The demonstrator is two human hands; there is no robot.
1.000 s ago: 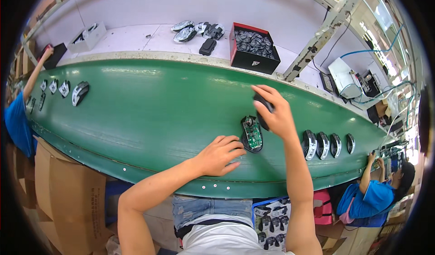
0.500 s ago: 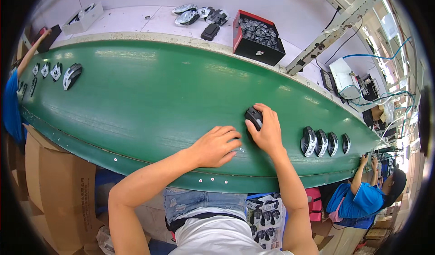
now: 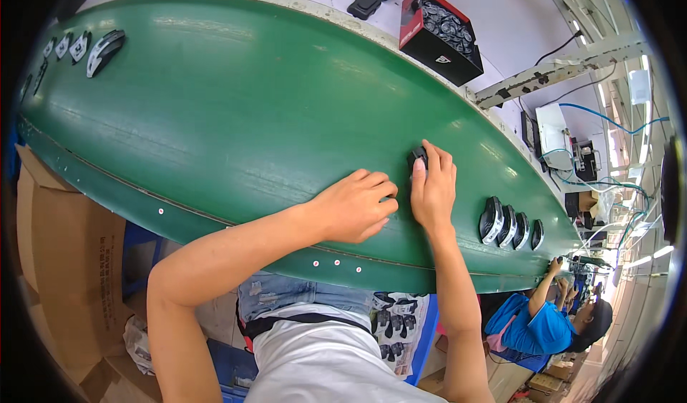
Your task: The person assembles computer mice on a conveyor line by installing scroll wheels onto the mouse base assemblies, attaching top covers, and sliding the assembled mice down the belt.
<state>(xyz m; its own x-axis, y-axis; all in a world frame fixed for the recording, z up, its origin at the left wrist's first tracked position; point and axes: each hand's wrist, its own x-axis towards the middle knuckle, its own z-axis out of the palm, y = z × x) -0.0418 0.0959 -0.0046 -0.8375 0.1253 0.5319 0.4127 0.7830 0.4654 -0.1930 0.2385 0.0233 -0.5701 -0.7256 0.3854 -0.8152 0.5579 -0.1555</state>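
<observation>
My right hand (image 3: 434, 188) is closed around a black computer mouse (image 3: 417, 157) on the green conveyor belt (image 3: 236, 109); its fingers and thumb hide much of the mouse. Left of it, my left hand (image 3: 358, 206) hovers low over the belt near its front edge, fingers curled inward. The fingertips are turned away, and whatever they may hold is hidden. To the right of my hands stands a row of several black and silver mouse shells (image 3: 491, 220). Another silver and black mouse shell (image 3: 105, 54) lies at the far left of the belt, beside several smaller parts (image 3: 80, 47).
A red and black box (image 3: 442, 58) full of small dark parts stands on the ledge beyond the belt, with a black block (image 3: 363, 6) beside it. A metal post (image 3: 558, 70) rises at right. A co-worker in blue (image 3: 533, 324) sits at right. Cardboard boxes (image 3: 79, 260) stand at lower left.
The view has shifted and tilted. My left hand's fingers have curled in more and it has come closer to my right hand, which still holds the mouse, now turned more upright.
</observation>
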